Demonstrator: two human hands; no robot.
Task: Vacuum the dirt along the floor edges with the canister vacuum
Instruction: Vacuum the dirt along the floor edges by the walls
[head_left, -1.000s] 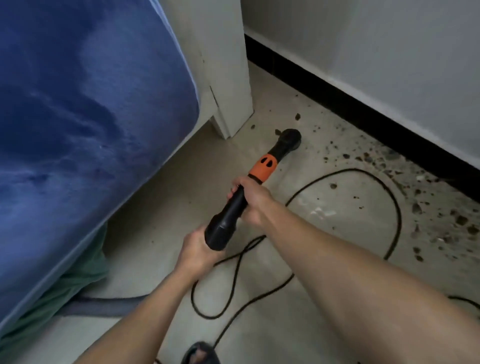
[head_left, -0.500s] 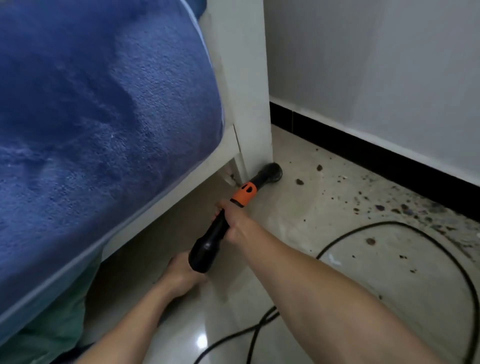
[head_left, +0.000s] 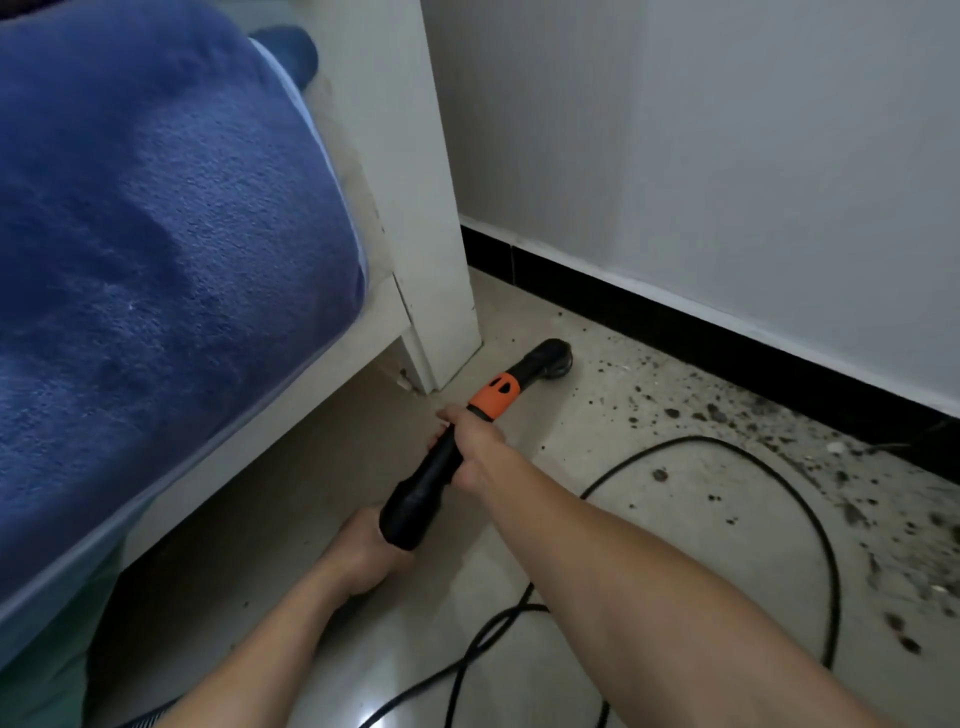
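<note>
A blue bed (head_left: 156, 249) fills nine o'clock. The left hand (head_left: 363, 556) and right hand (head_left: 470, 447) stay clamped on the vacuum wand (head_left: 441, 467). Its nozzle (head_left: 551, 358) has shifted off the bed leg (head_left: 441, 312) toward one o'clock, nearing dirt (head_left: 727, 415) along the baseboard (head_left: 675, 322).

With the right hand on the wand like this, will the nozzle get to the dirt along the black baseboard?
Probably yes. The right hand holds the wand, the nozzle sits on open floor by the bed leg, and nothing blocks the dirt except the loose cord.
</note>
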